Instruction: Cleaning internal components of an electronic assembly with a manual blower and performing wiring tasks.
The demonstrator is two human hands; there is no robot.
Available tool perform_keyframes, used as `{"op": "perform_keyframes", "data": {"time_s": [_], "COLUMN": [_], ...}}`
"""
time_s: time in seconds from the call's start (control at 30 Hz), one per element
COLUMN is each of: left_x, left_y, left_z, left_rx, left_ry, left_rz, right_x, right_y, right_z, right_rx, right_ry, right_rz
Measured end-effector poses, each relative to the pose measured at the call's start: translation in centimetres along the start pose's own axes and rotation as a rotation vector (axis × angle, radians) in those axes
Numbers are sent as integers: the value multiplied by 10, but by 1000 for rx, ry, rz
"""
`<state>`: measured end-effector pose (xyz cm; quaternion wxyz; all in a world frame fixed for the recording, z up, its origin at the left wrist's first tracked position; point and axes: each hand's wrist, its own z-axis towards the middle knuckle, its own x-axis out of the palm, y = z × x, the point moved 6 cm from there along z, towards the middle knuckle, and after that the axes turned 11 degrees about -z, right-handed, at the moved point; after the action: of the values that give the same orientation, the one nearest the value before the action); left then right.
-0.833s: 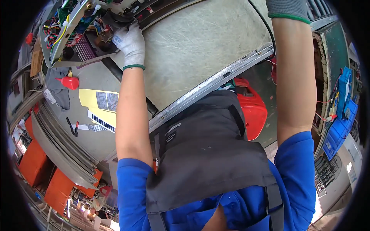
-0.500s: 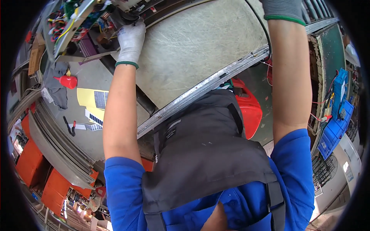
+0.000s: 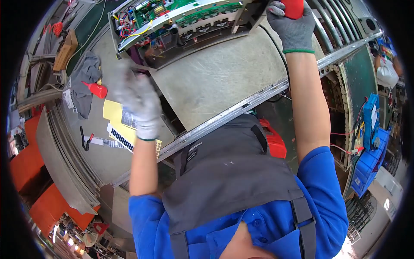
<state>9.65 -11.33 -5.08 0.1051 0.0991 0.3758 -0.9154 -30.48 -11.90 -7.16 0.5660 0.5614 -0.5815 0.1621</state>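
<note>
My left hand (image 3: pixel 141 103), in a white glove with a green cuff, hovers over the table beside a yellow sheet (image 3: pixel 111 110). Motion smears its fingers, so their pose cannot be made out. At the upper right, my right hand (image 3: pixel 294 32) wears a grey glove and is closed round a red object (image 3: pixel 294 7), perhaps a tool handle; the top of the picture cuts it off. Ahead of me lies an open metal chassis (image 3: pixel 183 26) with green circuit boards and coloured wires. A bare, scratched metal plate (image 3: pixel 220 75) spans the space between my arms.
On the left lie a red squeeze bottle (image 3: pixel 99 90), a grey cloth (image 3: pixel 88 75), label strips (image 3: pixel 120 136) and a black-and-red hand tool (image 3: pixel 85 140). Metal rollers (image 3: pixel 330 26) and a black cable (image 3: pixel 281 54) are at the right. A metal rail (image 3: pixel 224 110) edges the table before me.
My left hand has left the chassis edge and come back toward me over the papers. My right hand has come further into view, showing the red object. The view has shifted, revealing more of the chassis.
</note>
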Motion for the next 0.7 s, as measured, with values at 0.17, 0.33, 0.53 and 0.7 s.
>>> {"op": "perform_keyframes", "data": {"time_s": [0.17,0.33,0.53,0.7], "left_x": [33,43,46,64], "left_y": [12,29,115,143], "left_z": [108,168,227,251], "left_rx": [436,519,-73,-84], "left_ry": [265,138,120,141], "left_rz": [429,534,-60,72], "right_x": [14,51,75,90], "right_y": [-3,-2,-8,-43], "right_z": [5,43,6,-64], "right_rx": [55,44,-112,-643], "right_ry": [215,206,332,140], "right_rz": [-37,-80,-654,-1478]}}
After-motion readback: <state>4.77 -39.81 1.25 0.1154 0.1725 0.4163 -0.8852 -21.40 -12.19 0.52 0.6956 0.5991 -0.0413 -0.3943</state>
